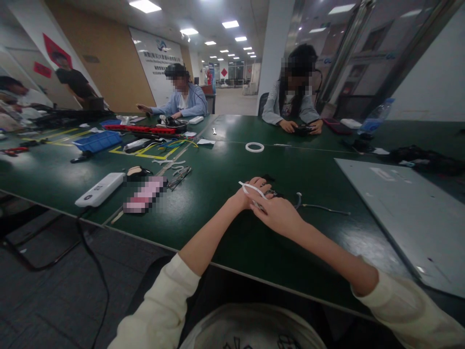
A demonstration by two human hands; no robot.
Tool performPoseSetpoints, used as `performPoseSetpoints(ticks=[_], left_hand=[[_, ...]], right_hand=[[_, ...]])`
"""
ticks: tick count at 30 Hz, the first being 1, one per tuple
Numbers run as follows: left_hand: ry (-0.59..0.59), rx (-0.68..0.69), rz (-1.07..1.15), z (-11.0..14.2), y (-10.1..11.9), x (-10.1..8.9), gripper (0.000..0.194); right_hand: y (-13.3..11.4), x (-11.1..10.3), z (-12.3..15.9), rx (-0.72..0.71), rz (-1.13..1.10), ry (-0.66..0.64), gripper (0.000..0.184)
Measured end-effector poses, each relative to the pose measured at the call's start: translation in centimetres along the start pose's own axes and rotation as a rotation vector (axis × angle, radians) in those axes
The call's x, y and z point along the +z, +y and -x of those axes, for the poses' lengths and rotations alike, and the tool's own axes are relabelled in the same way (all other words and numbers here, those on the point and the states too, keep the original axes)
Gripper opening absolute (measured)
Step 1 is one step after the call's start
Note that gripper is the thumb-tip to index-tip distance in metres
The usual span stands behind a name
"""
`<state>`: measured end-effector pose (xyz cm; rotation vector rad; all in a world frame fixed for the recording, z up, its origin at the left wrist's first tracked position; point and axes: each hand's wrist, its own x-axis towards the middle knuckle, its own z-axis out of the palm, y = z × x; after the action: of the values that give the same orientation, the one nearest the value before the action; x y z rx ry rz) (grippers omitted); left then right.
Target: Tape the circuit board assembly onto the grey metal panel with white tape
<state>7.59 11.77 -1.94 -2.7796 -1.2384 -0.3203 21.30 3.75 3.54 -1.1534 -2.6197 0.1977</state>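
Observation:
My left hand [250, 192] and my right hand [278, 212] meet above the green table, the right partly covering the left. A thin white strip [249, 185] curves over the back of my left hand and reaches the fingers of my right hand, which are closed on it. The left fingers curl over a small dark object [269, 179], mostly hidden under the hands; its kind does not show. Just right of the hands, a thin grey cable [323, 209] lies on the table.
A white tape ring [255, 147] lies ahead. To the left are a pink phone [145, 195], a white power bank [100, 189], glasses [180, 178] and a blue bin [97, 141]. A grey panel [403, 213] covers the right side. Two people sit across the table.

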Motion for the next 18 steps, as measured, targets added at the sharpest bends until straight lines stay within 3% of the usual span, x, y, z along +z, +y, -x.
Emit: performPoseSetpoints(ticks=[5, 8, 13, 18], left_hand=[[-0.024, 0.021, 0.036, 0.5, 0.4, -1.0, 0.043], [0.023, -0.024, 0.066, 0.7, 0.8, -1.2, 0.044], [0.054, -0.052, 0.068, 0.9, 1.3, -1.6, 0.057], [0.013, -0.092, 0.084, 1.2, 1.5, -2.2, 0.067]], right_hand=[[1.3, -1.1, 0.5, 0.023, -0.156, -0.008, 0.043], [3.7, -2.4, 0.6, 0.119, -0.221, 0.082, 0.044], [13.0, -3.4, 1.7, 0.369, 0.000, 0.278, 0.044], [23.0, -1.7, 5.4, 0.601, 0.360, 0.339, 0.053]])
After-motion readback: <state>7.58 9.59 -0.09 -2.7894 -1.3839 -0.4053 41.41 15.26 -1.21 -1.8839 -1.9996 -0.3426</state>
